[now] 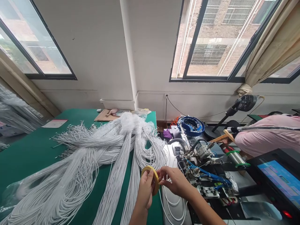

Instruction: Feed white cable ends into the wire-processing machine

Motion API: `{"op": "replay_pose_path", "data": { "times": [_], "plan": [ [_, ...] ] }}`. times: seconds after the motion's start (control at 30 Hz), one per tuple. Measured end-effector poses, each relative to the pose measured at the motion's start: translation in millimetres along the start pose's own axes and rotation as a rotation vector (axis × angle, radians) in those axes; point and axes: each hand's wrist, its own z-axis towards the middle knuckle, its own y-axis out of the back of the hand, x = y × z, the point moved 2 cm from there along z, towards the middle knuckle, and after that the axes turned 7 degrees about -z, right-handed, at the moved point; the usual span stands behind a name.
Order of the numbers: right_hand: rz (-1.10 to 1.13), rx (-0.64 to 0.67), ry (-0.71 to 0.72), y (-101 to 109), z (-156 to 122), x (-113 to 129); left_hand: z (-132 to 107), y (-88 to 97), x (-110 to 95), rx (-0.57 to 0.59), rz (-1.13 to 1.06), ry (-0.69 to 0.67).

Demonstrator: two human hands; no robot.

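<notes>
Grip: my left hand closes around a yellow tape roll, thumb on its outer rim; my right hand pinches at the roll's right edge, fingertips touching it.
Tape position: I hold the roll upright above the near edge of the green table, between the white cable bundles and the crimping machine.
Slip risk: I judge the tape's free end could slip back onto the roll if my right pinch loosens; I cannot tell whether any tape is peeled yet.
Snag risk: loose white wire loops lie just under my hands, so sticky tape could catch them.
Tangle risk: the bundles fan out across the table, and a careless pull could drag neighbouring strands along.
Machine: blue tubing and metal fittings sit just right of my right hand, close enough to knock.
Surroundings: a blue vibratory bowl feeder stands behind the machine, a touchscreen at far right, and a fan by the wall.
Co-worker: a person in a pink sleeve leans in at the right, well apart from my hands.
</notes>
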Motion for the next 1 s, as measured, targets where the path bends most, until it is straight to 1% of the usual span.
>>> {"op": "replay_pose_path", "data": {
  "times": [0.07, 0.17, 0.23, 0.33, 0.43, 0.5, 0.57, 0.6, 0.67, 0.7, 0.77, 0.83, 0.9, 0.93, 0.97, 1.0],
  "plan": [
    [0.033, -0.018, -0.001, 2, 1, 0, 2, 1.9, 1, 0.020, -0.008, 0.012],
    [0.018, -0.041, 0.075, 0, 4, 0, 3, 4.1, 4, 0.019, 0.006, -0.007],
    [-0.022, -0.055, 0.118, -3, 6, 0, 3, 5.1, 7, 0.018, 0.009, -0.001],
    [-0.124, -0.065, 0.131, -9, 8, 0, 5, 6.4, 9, 0.029, -0.010, 0.023],
    [-0.178, -0.059, 0.141, -15, 8, 2, 9, 9.8, 7, -0.028, -0.072, 0.016],
    [-0.137, -0.061, 0.160, -17, 7, 4, 13, 13.1, 5, -0.078, -0.127, 0.030],
    [-0.055, -0.072, 0.158, -18, 4, 3, 17, 16.4, 4, -0.095, -0.154, 0.050],
    [-0.013, -0.073, 0.150, -19, 2, 2, 19, 17.8, 5, -0.095, -0.136, 0.058],
    [0.049, -0.068, 0.107, -23, 0, -3, 20, 19.8, 6, -0.075, -0.020, 0.060],
    [0.064, -0.069, 0.073, -25, 0, -7, 20, 19.7, 8, -0.043, 0.066, 0.058],
    [0.072, -0.082, -0.023, -28, 1, -13, 18, 17.6, 12, 0.067, 0.242, 0.043],
    [0.086, -0.090, -0.143, -26, 3, -18, 13, 14.0, 17, 0.237, 0.348, 0.022],
    [0.112, -0.090, -0.236, -21, 7, -21, 8, 11.8, 24, 0.398, 0.396, 0.034],
    [0.123, -0.090, -0.263, -18, 8, -22, 7, 11.8, 29, 0.450, 0.419, 0.040],
    [0.128, -0.092, -0.276, -14, 9, -23, 6, 12.6, 33, 0.474, 0.451, 0.035],
    [0.124, -0.097, -0.282, -11, 10, -23, 6, 14.1, 36, 0.465, 0.496, 0.011]
  ]
}}
